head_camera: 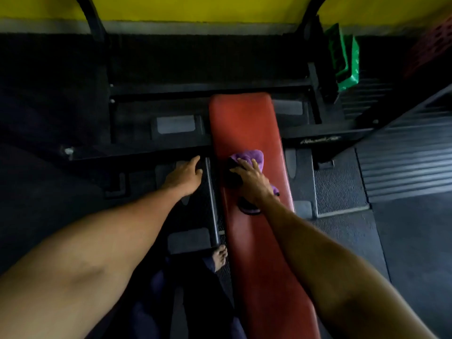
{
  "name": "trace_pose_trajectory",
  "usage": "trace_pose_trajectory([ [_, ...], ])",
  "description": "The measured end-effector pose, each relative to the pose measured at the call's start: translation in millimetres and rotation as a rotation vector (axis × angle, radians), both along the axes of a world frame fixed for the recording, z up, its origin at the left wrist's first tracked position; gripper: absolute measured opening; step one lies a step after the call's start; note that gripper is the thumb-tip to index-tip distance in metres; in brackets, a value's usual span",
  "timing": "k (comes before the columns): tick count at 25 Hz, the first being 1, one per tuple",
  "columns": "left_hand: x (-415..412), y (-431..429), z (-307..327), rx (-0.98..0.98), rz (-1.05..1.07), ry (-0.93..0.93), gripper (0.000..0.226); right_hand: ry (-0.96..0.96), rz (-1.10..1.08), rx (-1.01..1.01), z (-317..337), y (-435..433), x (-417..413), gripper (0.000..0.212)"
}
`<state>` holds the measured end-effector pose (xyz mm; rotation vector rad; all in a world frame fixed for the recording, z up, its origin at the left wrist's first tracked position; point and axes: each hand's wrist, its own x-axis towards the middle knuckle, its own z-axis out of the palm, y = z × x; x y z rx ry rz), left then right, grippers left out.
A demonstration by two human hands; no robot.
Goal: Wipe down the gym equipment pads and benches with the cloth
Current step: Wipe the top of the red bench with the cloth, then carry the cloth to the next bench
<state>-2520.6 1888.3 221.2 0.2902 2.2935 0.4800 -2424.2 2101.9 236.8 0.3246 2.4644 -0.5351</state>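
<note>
Pressing 1 cloth (252,157) on 1 bench (244,118) w/ R hand (254,182); L hand (183,177) loose.

No legible lettering
Pale cursive mark on the black steel crossbar (320,140), at three o'clock, too blurred to read.

Your one head camera looks forward and steeply down, close over the red pad (244,123), yellow wall (195,8) far off.

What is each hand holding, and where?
Right hand presses the cloth onto the bench, fingers spread over its middle. Left hand holds nothing.
</note>
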Motion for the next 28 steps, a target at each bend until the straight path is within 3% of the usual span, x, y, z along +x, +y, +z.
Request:
trace_pose_trajectory([
  [3, 7, 8, 55, -0.072, -0.094, 0.016, 0.055, 0.013, -0.049, -0.020, 44, 1, 14, 0.070],
  [7, 12, 36, 120, -0.029, -0.172, 0.045, 0.055, 0.098, -0.201, -0.031, 119, 6, 36, 0.066],
  [14, 43, 84, 205, 0.024, -0.391, 0.116, 0.047, 0.060, -0.488, 0.040, 232, -8, 114, 0.062],
  [22, 107, 78, 267, 0.064, -0.827, 0.102, 0.051, 0.157, -0.910, 0.145, 309, -87, 231, 0.085],
  [28, 194, 74, 301, 0.132, -1.121, 0.120, 0.048, 0.124, -1.214, 0.197, 346, -159, 315, 0.073],
])
